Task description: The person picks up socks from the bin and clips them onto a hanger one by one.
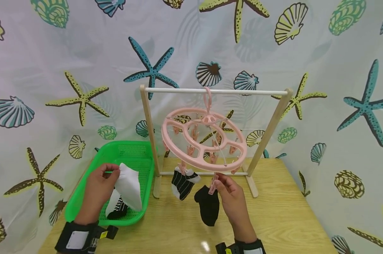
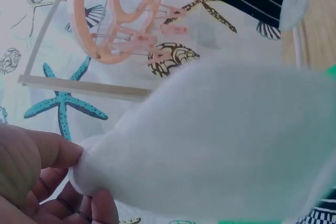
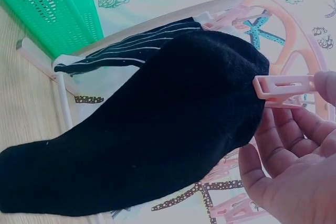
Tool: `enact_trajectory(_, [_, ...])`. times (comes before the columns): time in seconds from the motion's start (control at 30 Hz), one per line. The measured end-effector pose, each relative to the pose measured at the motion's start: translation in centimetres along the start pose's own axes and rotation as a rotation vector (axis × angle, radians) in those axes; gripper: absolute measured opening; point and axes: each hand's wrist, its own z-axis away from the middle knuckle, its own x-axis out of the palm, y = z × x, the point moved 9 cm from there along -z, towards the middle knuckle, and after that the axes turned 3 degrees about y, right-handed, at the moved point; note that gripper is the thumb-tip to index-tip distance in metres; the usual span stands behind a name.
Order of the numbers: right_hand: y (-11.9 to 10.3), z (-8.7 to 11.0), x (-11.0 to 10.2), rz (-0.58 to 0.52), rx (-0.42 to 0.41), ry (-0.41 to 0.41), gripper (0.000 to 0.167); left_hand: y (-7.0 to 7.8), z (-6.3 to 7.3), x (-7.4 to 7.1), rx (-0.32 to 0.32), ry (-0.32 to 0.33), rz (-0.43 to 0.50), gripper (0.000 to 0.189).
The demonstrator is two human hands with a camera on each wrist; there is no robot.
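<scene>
A white sock (image 1: pixel 129 187) hangs from my left hand (image 1: pixel 97 185), its end pinched between thumb and fingers above the green basket (image 1: pixel 121 222). In the left wrist view the white sock (image 2: pixel 220 140) fills the middle. My right hand (image 1: pixel 234 199) pinches a pink clothespin (image 1: pixel 213 185) on the round pink drying hanger (image 1: pixel 207 165). That clothespin (image 3: pixel 286 85) bites the edge of a black sock (image 3: pixel 147 114), which dangles below it. To its left, a black sock with white stripes (image 1: pixel 182 185) hangs clipped from the same hanger.
The hanger hooks over the white bar (image 1: pixel 245 92) of a wooden-legged stand (image 1: pixel 269 132) on the wood table (image 1: pixel 283 208). Several more clothespins hang from the ring. A black and white sock (image 1: pixel 117 209) lies in the basket. A shell-and-starfish curtain (image 1: pixel 185 46) surrounds the table.
</scene>
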Motion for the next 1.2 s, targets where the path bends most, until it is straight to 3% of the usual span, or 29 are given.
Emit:
enact_trajectory(0.1, [0.2, 0.0, 0.0, -0.001, 0.001, -0.003, 0.036, -0.6, -0.5, 0.1, 0.007, -0.016, -0.040, 0.030])
enact_trajectory(0.2, [0.3, 0.1, 0.0, 0.000, 0.007, 0.000, 0.035, -2.1, -1.6, 0.9, 0.000, -0.053, -0.064, 0.029])
enact_trajectory(0.37, [0.2, 0.1, -0.2, 0.007, 0.007, 0.003, 0.035, -4.9, -3.2, 3.6, -0.010, -0.169, -0.106, 0.034])
enact_trajectory(0.43, [0.1, 0.2, -0.2, 0.004, 0.007, 0.001, 0.035, -5.2, -3.4, 4.6, 0.015, -0.195, -0.126, 0.037])
enact_trajectory(0.5, [0.1, 0.2, -0.1, 0.000, 0.003, -0.004, 0.035, -4.5, -3.3, 5.3, 0.069, -0.187, -0.137, 0.037])
enact_trajectory(0.6, [0.0, 0.2, -0.1, -0.011, -0.001, -0.012, 0.035, -1.7, -2.5, 6.0, 0.185, -0.130, -0.105, 0.030])
enact_trajectory(0.67, [-0.1, 0.2, -0.1, -0.007, -0.009, -0.017, 0.036, 1.4, -1.6, 6.2, 0.308, -0.076, -0.062, 0.023])
enact_trajectory(0.83, [-0.3, 0.1, -0.2, 0.003, -0.027, -0.008, 0.034, 11.2, 1.9, 6.2, 0.751, 0.060, -0.011, 0.018])
enact_trajectory(0.93, [-0.5, 0.0, 0.0, -0.009, -0.040, -0.014, 0.032, 15.8, 3.8, 6.7, 0.959, 0.067, -0.021, 0.027])
enact_trajectory(1.07, [-0.7, 0.0, 0.6, -0.030, -0.054, -0.037, 0.031, 19.4, 5.2, 8.4, 1.101, 0.009, -0.109, 0.037])
enact_trajectory(1.2, [-0.7, 0.2, 1.1, -0.039, -0.039, -0.048, 0.029, 20.6, 5.9, 10.2, 1.181, -0.005, -0.245, 0.038])
